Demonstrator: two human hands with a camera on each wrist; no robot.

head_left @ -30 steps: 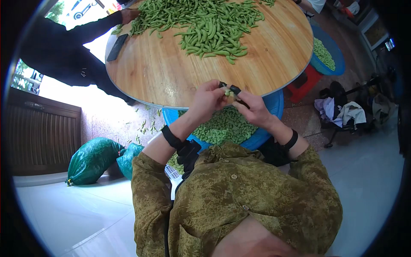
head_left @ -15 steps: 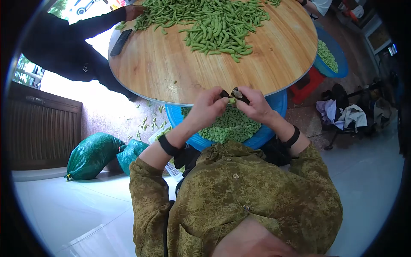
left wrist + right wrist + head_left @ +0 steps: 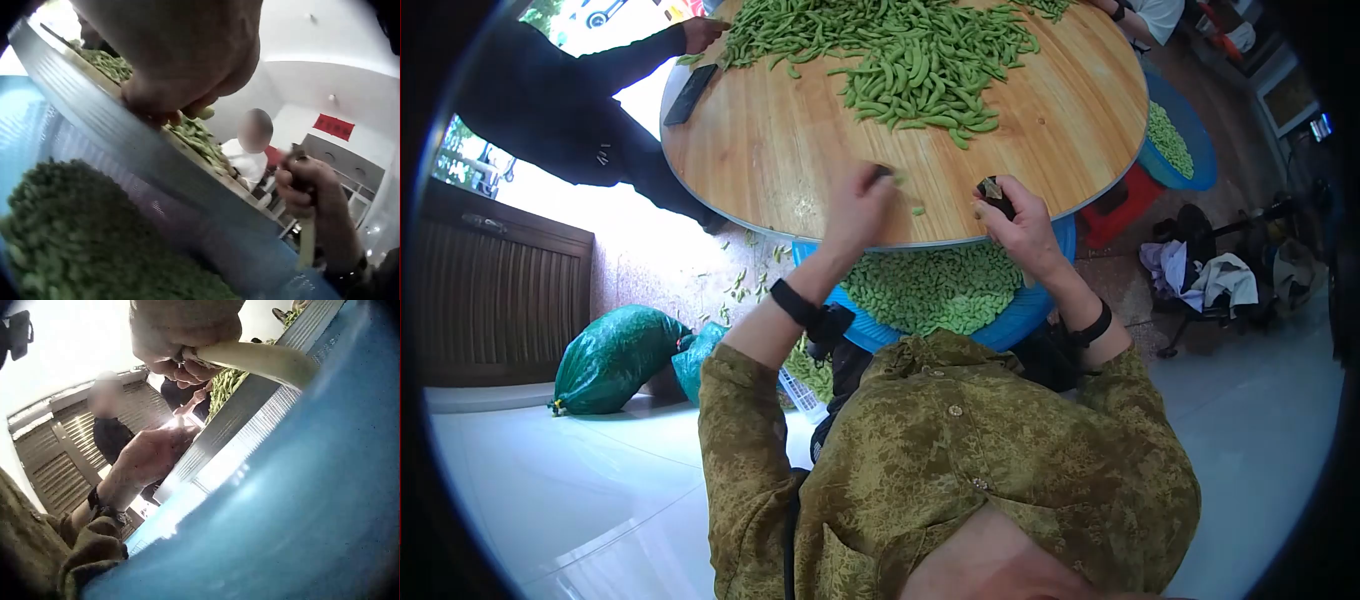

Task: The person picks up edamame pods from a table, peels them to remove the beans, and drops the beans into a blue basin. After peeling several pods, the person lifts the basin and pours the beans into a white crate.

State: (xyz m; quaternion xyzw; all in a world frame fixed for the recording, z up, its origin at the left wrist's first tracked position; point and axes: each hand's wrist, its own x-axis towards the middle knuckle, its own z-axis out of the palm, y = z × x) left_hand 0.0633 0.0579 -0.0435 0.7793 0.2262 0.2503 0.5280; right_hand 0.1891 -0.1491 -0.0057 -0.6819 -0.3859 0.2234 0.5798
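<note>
My left hand (image 3: 856,210), blurred, is over the table's near edge, a small green piece (image 3: 204,113) at its curled fingertips in the left wrist view. Apart from it, to the right, my right hand (image 3: 1030,228) has dark covers on its fingers and pinches a pale green pod (image 3: 265,361), clearest in the right wrist view. One green bit (image 3: 918,211) lies on the wooden table (image 3: 800,150) between the hands. Farther back is a heap of green pods (image 3: 920,75). Shelled beans (image 3: 940,290) fill a blue basin (image 3: 840,300) below the edge.
A dark flat object (image 3: 691,95) lies at the table's left. Another person's hand (image 3: 703,34) reaches the heap there. A second blue basin (image 3: 1200,165) and red stool (image 3: 1125,205) stand right; green sacks (image 3: 615,362) and a white basket (image 3: 803,396) are at lower left.
The hands were together over the basin's far side; now they are apart, the left moved left and up, the right moved right. A green bit now shows on the table.
</note>
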